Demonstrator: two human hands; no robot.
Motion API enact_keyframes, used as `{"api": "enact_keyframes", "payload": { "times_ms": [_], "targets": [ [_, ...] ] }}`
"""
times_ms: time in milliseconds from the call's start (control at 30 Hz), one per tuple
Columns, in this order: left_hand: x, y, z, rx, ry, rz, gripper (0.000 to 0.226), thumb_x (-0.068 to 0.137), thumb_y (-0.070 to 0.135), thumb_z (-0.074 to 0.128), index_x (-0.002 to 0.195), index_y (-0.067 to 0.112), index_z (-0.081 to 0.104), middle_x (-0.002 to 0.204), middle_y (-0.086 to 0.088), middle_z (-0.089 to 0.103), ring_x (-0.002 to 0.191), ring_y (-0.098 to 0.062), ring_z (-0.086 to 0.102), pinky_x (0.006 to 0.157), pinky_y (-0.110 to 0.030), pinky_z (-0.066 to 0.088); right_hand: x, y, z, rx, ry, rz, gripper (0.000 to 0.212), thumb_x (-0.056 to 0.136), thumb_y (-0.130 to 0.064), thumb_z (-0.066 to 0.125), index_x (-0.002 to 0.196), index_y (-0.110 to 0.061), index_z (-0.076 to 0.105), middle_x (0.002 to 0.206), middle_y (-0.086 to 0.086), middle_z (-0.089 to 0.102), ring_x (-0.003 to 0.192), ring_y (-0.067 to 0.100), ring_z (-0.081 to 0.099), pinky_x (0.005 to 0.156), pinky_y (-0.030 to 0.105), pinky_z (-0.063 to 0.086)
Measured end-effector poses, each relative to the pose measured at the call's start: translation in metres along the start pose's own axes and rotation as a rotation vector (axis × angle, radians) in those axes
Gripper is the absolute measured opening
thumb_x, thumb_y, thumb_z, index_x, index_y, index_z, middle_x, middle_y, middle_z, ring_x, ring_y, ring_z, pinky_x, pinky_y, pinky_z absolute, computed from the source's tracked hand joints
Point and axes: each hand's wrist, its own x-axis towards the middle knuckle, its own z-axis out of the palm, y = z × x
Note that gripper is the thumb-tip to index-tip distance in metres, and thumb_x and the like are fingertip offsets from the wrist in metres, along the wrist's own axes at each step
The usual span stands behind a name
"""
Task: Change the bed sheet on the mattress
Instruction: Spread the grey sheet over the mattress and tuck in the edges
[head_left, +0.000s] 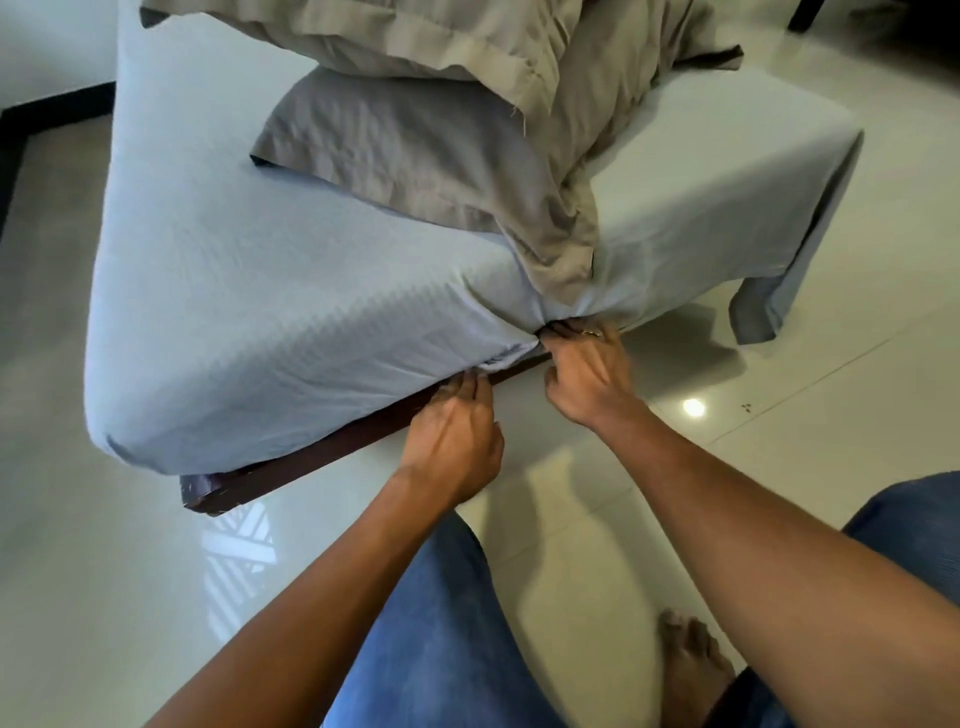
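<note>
Pale blue bed sheet (218, 234) drawn over the mattress (208, 400), gathered into a bunch at the middle of the near edge; its right corner hangs loose toward the tiled floor (810, 457). Right hand (587, 374), fingers curled, grasps the bunched fabric. Left hand (452, 436), fingers extended, presses the sheet's hem where mattress meets the dark wooden bed frame (322, 454). On top, farther back, lie a grey pillow (405, 150) and beige bedding (467, 36) trailing down toward the bunch.

Both arms reach forward, side by side — left hand (457, 436) straight-fingered, right hand (587, 374) curled, gripping the sheet (311, 338).
</note>
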Motion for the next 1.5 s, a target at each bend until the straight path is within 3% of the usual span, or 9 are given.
{"api": "enact_keyframes", "payload": {
  "times_ms": [167,367,500,733,900,1000,1233,1333,1500],
  "targets": [
    [0.026,0.015,0.007,-0.026,-0.087,0.119,0.080,0.097,0.030,0.053,0.159,0.001,0.012,0.165,-0.020,0.018,0.154,-0.030,0.018,0.126,-0.036,0.014,0.007,0.012,0.006,-0.072,-0.302,-0.038,0.085,0.081,-0.029,0.068,0.154,-0.019,0.027,0.165,-0.001,0.024,0.154,0.018,0.018,0.123,0.061,0.005],
    [0.073,0.055,0.003,0.073,-0.222,-0.053,0.062,0.093,0.037,0.056,0.141,0.003,0.041,0.134,-0.021,0.056,0.121,-0.037,0.057,0.100,-0.044,0.047,-0.016,0.012,-0.012,0.326,0.155,-0.010,0.036,0.081,-0.011,0.055,0.113,-0.015,0.070,0.107,0.010,0.072,0.098,0.033,0.066,0.074,0.035,0.053],
    [0.059,0.043,0.012,0.018,-0.130,0.014,0.077,0.091,0.032,0.057,0.153,-0.001,0.026,0.150,-0.024,0.041,0.138,-0.038,0.042,0.117,-0.045,0.032,-0.012,-0.001,-0.010,0.316,0.081,-0.098,0.039,0.076,-0.006,0.054,0.111,-0.011,0.070,0.104,0.013,0.074,0.096,0.038,0.068,0.082,0.044,0.056],
    [0.020,0.010,0.003,-0.130,-0.014,0.193,0.071,0.096,0.015,0.050,0.159,0.004,0.019,0.165,-0.016,0.021,0.154,-0.026,0.019,0.122,-0.026,0.008,0.024,-0.010,-0.022,-0.025,-0.356,0.016,0.042,0.083,-0.025,0.063,0.125,-0.024,0.056,0.134,0.004,0.062,0.131,0.031,0.051,0.115,0.049,0.026],
    [0.055,0.019,0.003,-0.196,-0.134,0.163,0.080,0.089,0.017,0.057,0.159,0.011,0.019,0.162,-0.013,0.031,0.145,-0.029,0.037,0.118,-0.037,0.033,-0.010,-0.003,-0.024,0.175,-0.162,-0.013,0.052,0.081,-0.010,0.062,0.132,-0.017,0.056,0.131,0.009,0.062,0.123,0.034,0.054,0.097,0.041,0.046],
    [0.060,0.023,0.012,-0.125,-0.171,0.153,0.089,0.091,0.029,0.059,0.161,0.010,0.007,0.166,-0.013,0.019,0.151,-0.028,0.024,0.123,-0.038,0.021,-0.029,0.007,-0.017,0.223,0.056,0.017,0.055,0.080,-0.007,0.060,0.134,-0.017,0.060,0.126,0.008,0.068,0.115,0.033,0.061,0.092,0.041,0.054],
    [0.051,0.039,0.011,-0.144,-0.079,0.145,0.072,0.098,0.025,0.050,0.160,0.007,0.017,0.167,-0.014,0.018,0.154,-0.026,0.017,0.124,-0.035,0.014,0.025,0.019,-0.016,-0.043,-0.354,0.110,0.061,0.088,-0.032,0.060,0.146,-0.024,0.042,0.152,0.003,0.047,0.143,0.030,0.039,0.122,0.049,0.021],
    [0.061,0.043,0.006,-0.203,-0.124,0.193,0.077,0.094,0.025,0.055,0.159,0.008,0.017,0.166,-0.013,0.020,0.153,-0.026,0.019,0.124,-0.035,0.017,0.019,0.018,-0.014,0.024,-0.290,0.093,0.064,0.084,-0.025,0.063,0.145,-0.023,0.045,0.149,0.003,0.051,0.140,0.029,0.043,0.122,0.051,0.020],
    [0.092,0.050,0.007,-0.166,-0.247,0.132,0.084,0.092,0.031,0.060,0.159,0.008,0.013,0.162,-0.016,0.026,0.148,-0.031,0.030,0.120,-0.043,0.030,-0.015,0.035,-0.010,0.223,0.129,0.050,0.043,0.076,-0.005,0.063,0.118,-0.012,0.070,0.117,0.011,0.071,0.112,0.034,0.062,0.093,0.041,0.053]
  ]
}}
